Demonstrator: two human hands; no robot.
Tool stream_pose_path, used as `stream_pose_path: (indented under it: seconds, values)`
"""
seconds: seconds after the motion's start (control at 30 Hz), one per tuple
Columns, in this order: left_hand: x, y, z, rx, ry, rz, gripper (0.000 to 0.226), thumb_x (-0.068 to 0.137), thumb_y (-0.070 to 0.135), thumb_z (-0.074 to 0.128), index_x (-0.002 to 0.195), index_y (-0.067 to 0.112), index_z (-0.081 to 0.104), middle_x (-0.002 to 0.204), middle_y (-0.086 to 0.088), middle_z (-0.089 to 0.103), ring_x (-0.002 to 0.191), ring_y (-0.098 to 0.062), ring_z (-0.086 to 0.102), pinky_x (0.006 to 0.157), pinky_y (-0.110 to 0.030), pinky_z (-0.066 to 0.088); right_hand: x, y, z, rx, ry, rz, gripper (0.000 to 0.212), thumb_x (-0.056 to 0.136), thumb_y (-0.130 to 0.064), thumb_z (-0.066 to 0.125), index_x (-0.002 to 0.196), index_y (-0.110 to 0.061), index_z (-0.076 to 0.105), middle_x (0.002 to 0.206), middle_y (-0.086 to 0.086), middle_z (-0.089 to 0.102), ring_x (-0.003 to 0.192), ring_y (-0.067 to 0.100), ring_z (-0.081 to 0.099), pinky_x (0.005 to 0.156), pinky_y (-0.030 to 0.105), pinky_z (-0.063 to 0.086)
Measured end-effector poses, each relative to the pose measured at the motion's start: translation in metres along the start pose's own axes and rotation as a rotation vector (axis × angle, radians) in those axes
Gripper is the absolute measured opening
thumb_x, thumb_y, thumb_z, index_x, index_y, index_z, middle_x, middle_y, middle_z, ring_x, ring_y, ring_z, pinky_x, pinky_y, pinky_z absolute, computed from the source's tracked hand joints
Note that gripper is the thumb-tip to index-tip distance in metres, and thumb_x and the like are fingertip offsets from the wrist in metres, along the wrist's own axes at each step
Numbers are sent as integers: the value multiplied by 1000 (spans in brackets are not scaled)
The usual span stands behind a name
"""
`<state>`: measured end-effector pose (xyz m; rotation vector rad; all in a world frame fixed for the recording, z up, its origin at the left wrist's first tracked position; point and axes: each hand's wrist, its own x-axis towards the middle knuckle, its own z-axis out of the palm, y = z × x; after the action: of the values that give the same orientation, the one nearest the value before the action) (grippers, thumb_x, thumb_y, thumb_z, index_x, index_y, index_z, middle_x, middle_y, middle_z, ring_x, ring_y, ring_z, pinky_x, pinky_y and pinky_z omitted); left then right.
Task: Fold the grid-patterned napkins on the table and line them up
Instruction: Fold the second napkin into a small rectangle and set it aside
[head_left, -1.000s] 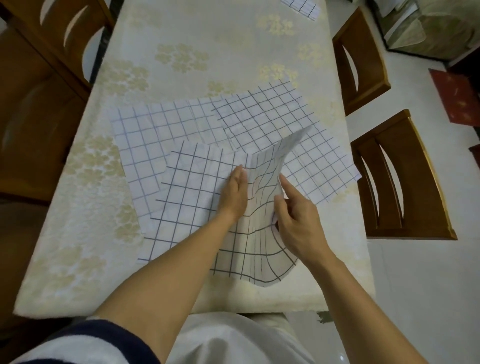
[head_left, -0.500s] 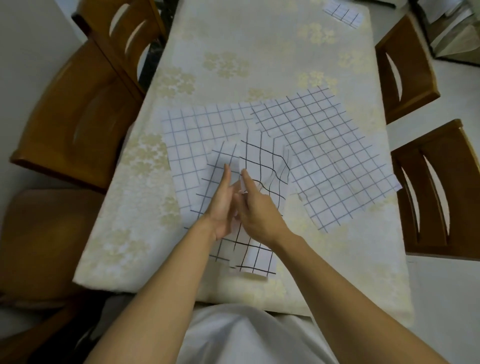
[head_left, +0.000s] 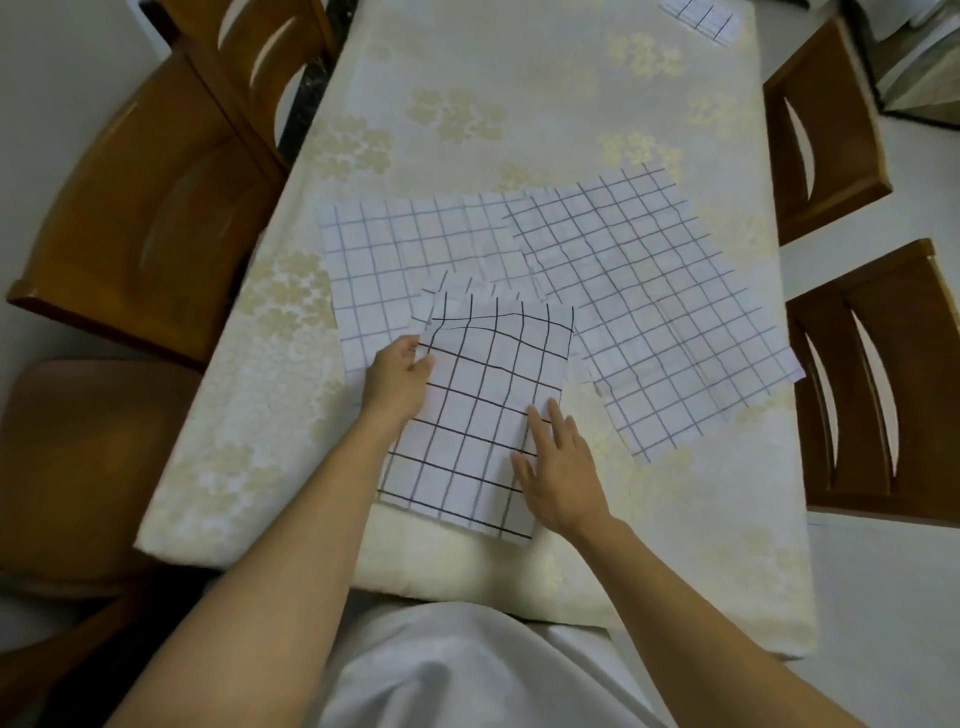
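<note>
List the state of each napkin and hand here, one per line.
Black-grid napkin: folded over, top edges uneven.
Left hand: pinches its left edge.
Right hand: flat, pressing it.
Left napkin: unfolded, flat.
Right napkin: unfolded, overlapping left napkin.
Far napkin: partly out of frame.

One desk (head_left: 467, 130), four grid-patterned napkins, bold-grid napkin (head_left: 483, 405) at 6 o'clock, fine-grid napkin (head_left: 395, 260) at 11, second fine-grid napkin (head_left: 649, 291) at 2, small napkin (head_left: 701, 15) at 1, four wooden chair backs, first chair (head_left: 145, 208) at 10, second chair (head_left: 244, 47) at 11, third chair (head_left: 821, 130) at 2, fourth chair (head_left: 883, 389) at 3, two hands, left hand (head_left: 400, 379), right hand (head_left: 558, 467)
</note>
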<state>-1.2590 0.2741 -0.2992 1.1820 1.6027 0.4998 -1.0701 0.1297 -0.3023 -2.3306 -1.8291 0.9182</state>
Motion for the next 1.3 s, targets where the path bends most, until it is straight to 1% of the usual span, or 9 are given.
stream_pose_path:
  seconds: [0.27, 0.47, 0.67, 0.77, 0.83, 0.93, 1.0, 1.13, 1.3]
  values:
    - [17, -6, 6, 9, -6, 98, 56, 104, 27, 58, 154, 38, 36, 136, -2, 57, 120, -16, 54, 92, -29, 45, 2, 13, 14, -10, -24, 53, 67, 105, -46, 38, 161, -22, 10, 168, 8, -9, 155, 32, 3, 124, 47, 17]
    - [22, -18, 11, 203, 21, 167, 41, 99, 11, 63, 139, 20, 59, 141, -3, 59, 133, -20, 53, 106, -26, 42, 11, 16, 10, -7, 3, 38, 66, 104, -42, 44, 160, -22, 16, 168, 11, -4, 153, 34, 12, 122, 49, 24]
    - [18, -32, 16, 305, 151, 190, 42, 100, -2, 54, 136, 19, 58, 133, -8, 50, 105, -24, 59, 87, -27, 47, 19, 14, -5, 204, 176, 148, 53, 101, -31, 55, 151, -22, 40, 155, 15, 27, 132, 31, 40, 106, 40, 44]
    - [15, -35, 22, 335, 221, 212, 43, 99, 3, 58, 139, 18, 57, 135, -8, 48, 114, -29, 54, 98, -36, 47, 25, 14, -12, 270, 139, 162, 53, 102, -29, 54, 152, -25, 38, 149, 10, 28, 98, 20, 59, 85, 29, 52]
    - [14, -35, 24, 456, 278, 231, 44, 97, 12, 65, 140, 21, 57, 139, -5, 49, 123, -30, 46, 108, -43, 36, 29, 12, -13, 308, 113, 161, 56, 102, -29, 55, 154, -27, 34, 142, 8, 34, 78, 13, 56, 74, 27, 50]
    - [13, -29, 29, 524, 332, 288, 46, 96, 16, 67, 140, 21, 57, 148, -4, 47, 133, -30, 40, 113, -48, 31, 39, 10, -14, 485, 162, 246, 71, 98, -29, 63, 156, -21, 24, 122, 6, 51, 94, 12, 53, 82, 26, 44]
    - [6, -18, 41, 587, 243, 390, 47, 98, 20, 63, 145, 18, 52, 155, -7, 42, 143, -30, 34, 119, -47, 28, 49, 9, -16, 616, 197, 345, 74, 95, -28, 68, 154, -14, 25, 108, 3, 60, 89, 12, 57, 77, 21, 44]
    - [-19, -7, 90, 865, -147, 640, 57, 109, 32, 41, 162, 23, 21, 170, -2, 11, 158, -26, 3, 128, -42, 5, 66, 12, -15, 746, 221, 485, 50, 91, -32, 72, 127, -9, 47, 91, 0, 62, 83, 16, 64, 65, 22, 45]
    - [-15, -31, 105, 1073, -217, 612, 62, 109, 45, 19, 163, 27, -6, 171, -2, -12, 156, -28, -16, 128, -48, -2, 77, 22, -16, 649, 209, 493, 27, 90, -36, 70, 101, -12, 63, 93, -1, 66, 88, 17, 63, 70, 28, 46]
